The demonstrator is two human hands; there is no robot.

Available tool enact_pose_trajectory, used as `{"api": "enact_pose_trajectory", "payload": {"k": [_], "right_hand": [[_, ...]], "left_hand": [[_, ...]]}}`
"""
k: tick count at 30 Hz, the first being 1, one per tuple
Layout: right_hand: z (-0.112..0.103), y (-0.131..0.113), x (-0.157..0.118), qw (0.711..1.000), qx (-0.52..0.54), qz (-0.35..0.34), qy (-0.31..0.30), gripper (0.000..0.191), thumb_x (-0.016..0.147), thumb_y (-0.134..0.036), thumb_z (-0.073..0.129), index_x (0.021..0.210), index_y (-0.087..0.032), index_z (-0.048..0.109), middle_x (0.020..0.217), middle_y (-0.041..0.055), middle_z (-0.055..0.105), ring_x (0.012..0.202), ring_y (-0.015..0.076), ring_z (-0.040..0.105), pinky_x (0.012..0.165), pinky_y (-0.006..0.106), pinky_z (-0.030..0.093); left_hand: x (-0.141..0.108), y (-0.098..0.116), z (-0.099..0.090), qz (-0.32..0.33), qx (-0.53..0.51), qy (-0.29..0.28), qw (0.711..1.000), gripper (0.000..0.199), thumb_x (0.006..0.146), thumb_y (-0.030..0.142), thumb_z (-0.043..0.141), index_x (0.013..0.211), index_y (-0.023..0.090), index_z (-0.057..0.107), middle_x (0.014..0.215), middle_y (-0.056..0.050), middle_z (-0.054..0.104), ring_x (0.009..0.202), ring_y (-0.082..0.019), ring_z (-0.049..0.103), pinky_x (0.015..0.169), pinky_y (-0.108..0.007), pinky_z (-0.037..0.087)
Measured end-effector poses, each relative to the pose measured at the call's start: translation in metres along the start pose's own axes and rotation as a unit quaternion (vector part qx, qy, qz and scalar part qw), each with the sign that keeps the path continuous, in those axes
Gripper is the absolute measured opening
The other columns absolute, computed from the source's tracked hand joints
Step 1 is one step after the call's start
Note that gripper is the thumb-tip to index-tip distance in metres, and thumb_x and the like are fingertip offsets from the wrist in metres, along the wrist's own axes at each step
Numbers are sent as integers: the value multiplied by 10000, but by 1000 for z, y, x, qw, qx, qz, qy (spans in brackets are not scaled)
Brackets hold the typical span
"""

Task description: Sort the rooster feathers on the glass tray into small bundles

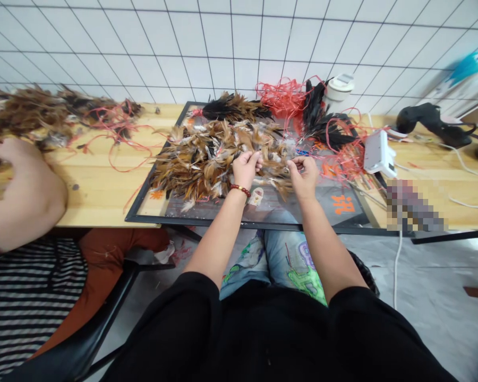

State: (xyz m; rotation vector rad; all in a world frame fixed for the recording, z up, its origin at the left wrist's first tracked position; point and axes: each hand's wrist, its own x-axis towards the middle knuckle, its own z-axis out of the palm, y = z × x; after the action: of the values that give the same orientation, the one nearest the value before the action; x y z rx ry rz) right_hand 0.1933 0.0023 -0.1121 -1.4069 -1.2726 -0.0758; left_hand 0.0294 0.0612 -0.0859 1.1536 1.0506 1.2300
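Note:
My left hand (pixel 246 168), with a red bead bracelet (pixel 240 189) on its wrist, is pinched closed over the right part of a brown feather pile (pixel 199 159). To its right, my right hand (pixel 305 176) is also closed, thumb against fingertips, at the pile's right end. Whatever lies between the fingers of either hand is too small to make out. The pile of brown, black and whitish feathers rests on a black-framed glass panel (pixel 223 212). A tied bundle of dark feathers (pixel 239 109) lies behind it.
Red plastic string (pixel 282 98) is heaped at the back, beside black feathers (pixel 322 124) and a white lidded container (pixel 340 87). A white device (pixel 380 153) stands at the right. Left of me, a co-worker's arm (pixel 24 185) reaches over the wooden table (pixel 103 201) near more feathers (pixel 27 114).

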Motion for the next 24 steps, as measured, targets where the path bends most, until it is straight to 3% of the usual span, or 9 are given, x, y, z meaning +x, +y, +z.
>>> {"api": "enact_pose_trajectory", "payload": {"k": [2,5,8,11,14,17,19,21,24], "right_hand": [[0,1,0,1000,-8,0,-4,211,877,-391,617,771,-209,605,763,18,608,715,162,554,724,324,474],[1,2,-1,1000,-17,-10,-24,201,876,-375,618,761,-211,605,759,18,611,713,164,556,717,319,469],[1,3,-3,999,-32,-19,-40,196,878,-363,613,753,-213,591,761,18,610,713,168,554,727,323,459],[1,5,-5,996,-69,-16,-51,191,893,-366,592,773,-218,582,796,25,614,772,183,565,779,343,453],[2,8,-6,994,-91,-13,-55,177,887,-357,582,778,-218,583,820,31,616,812,193,565,803,354,448],[1,12,-7,995,-82,-14,-47,165,857,-341,582,754,-213,568,791,29,596,778,185,554,777,345,453],[0,13,-7,996,-75,-10,-38,148,843,-333,573,758,-213,560,782,28,585,770,181,549,770,342,455],[-1,14,-7,997,-68,-8,-38,130,836,-329,562,774,-216,557,788,37,584,773,184,546,766,346,455],[1,19,-6,997,-58,-16,-50,114,827,-329,564,785,-225,546,806,73,590,761,196,545,745,360,452]], "left_hand": [[-2,-3,-4,59,151,-12,987,291,912,255,579,635,167,575,622,3,622,565,-93,566,610,-215,442],[-7,-5,-8,154,387,-59,907,260,922,259,545,695,181,646,742,-58,702,769,-185,659,735,-287,467],[-9,-2,-7,178,503,-84,842,260,954,276,484,877,196,719,958,-105,752,953,-246,689,813,-335,480],[-17,7,-7,183,525,-78,828,274,958,339,506,1055,194,718,1074,-126,741,1011,-257,695,850,-344,506],[-59,15,-25,260,459,13,850,390,976,398,489,1262,179,638,1162,-147,712,1061,-234,688,927,-345,522],[-138,-2,-71,380,374,79,843,367,990,289,443,1298,190,617,1210,-133,699,1176,-213,648,1029,-364,509],[-198,-36,-114,411,397,12,821,341,940,208,505,1248,212,652,1130,-107,730,1070,-197,693,943,-331,561],[-254,-81,-163,328,470,-33,819,306,919,172,505,1151,217,700,1028,-86,755,927,-175,721,850,-295,587],[-331,-141,-237,52,555,9,830,323,905,175,444,1045,213,733,985,-95,761,893,-193,731,818,-309,602]]}}
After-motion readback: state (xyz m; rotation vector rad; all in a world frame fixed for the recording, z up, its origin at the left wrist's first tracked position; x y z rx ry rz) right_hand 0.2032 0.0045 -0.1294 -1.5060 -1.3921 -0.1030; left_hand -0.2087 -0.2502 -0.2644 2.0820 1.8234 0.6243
